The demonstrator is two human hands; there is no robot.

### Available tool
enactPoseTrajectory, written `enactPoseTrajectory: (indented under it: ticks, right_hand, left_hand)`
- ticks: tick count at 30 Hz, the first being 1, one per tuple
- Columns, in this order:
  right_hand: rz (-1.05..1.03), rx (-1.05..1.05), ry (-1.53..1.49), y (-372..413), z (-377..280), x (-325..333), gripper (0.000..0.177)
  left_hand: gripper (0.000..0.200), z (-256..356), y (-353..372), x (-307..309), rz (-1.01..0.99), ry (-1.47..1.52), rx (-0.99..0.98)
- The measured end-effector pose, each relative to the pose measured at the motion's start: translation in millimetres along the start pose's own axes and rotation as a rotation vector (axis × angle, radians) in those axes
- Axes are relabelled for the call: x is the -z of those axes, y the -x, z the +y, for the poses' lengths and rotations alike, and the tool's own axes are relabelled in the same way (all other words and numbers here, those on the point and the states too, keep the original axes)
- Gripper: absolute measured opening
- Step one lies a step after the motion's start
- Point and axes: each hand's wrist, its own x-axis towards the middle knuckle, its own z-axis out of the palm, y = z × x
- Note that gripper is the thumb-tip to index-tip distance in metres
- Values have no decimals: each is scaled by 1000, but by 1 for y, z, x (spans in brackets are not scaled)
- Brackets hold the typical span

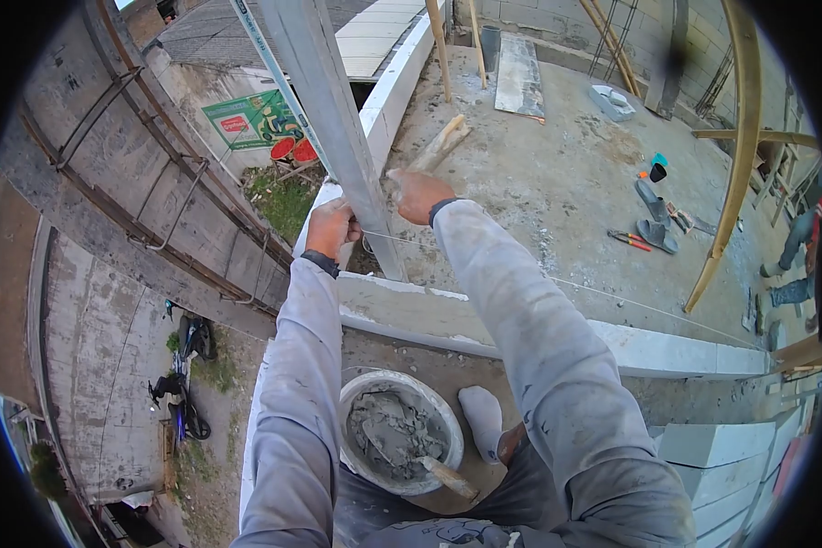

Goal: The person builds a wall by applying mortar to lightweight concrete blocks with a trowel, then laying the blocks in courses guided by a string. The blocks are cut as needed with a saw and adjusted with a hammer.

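My left hand point(331, 228) is closed at the left side of an upright grey metal post point(324, 100). Its fingers pinch a thin white string point(612, 297), which stretches rightward along the low wall of white blocks point(411, 310). On the post's other side is my right hand point(418, 194), fingers curled in against the edge; whatever they grip is hidden. Below my arms stands a round tub point(454, 420) of wet grey mortar point(397, 434), with a wooden-handled trowel point(449, 478) resting in it.
A steep drop to a yard with a motorbike point(187, 393) lies left, past a rebar cage point(164, 201). White blocks point(717, 457) are stacked at lower right. Red-handled pliers point(630, 240) and sandals point(653, 219) lie on the concrete floor. Another person point(799, 251) is at far right.
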Motion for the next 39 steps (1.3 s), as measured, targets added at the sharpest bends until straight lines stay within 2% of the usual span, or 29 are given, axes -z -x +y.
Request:
enactPoseTrajectory:
  ticks: [5,7,11,13,17,20,23,28,30,32,37,39]
  right_hand:
    - [29,-19,28,5,5,-3,46]
    - [89,-42,123,5,7,-11,41]
    - [58,-119,172,12,9,-10,37]
    - [143,-180,255,17,7,-2,32]
    - [220,-104,305,28,34,4,22]
    - [165,-109,388,41,52,11,16]
    - [125,-9,443,55,62,17,17]
    - [-12,-75,345,86,46,24,20]
    - [19,-44,292,100,39,20,20]
    - [-18,-97,274,112,19,25,20]
    - [33,-103,276,130,-6,22,18]
    - [157,-75,304,132,-8,19,20]
  left_hand:
    - [19,-5,-5,1,-35,-1,-61]
    - [20,-3,-6,1,-52,-10,-90]
    - [21,-3,-5,-1,-53,-94,-115]
    - [21,-4,-9,0,-50,-97,-104]
    - [19,-13,-9,0,-46,4,-94]
    - [20,-14,-8,-1,-42,56,-75]
    - [22,-17,-3,2,-66,112,-84]
    - [27,-23,26,-2,-55,191,-123]
    - [30,-26,38,-5,27,108,-148]
    - [32,-27,41,-7,31,98,-158]
    - [28,-35,32,-10,113,185,-167]
    - [27,-37,27,-8,104,216,-148]
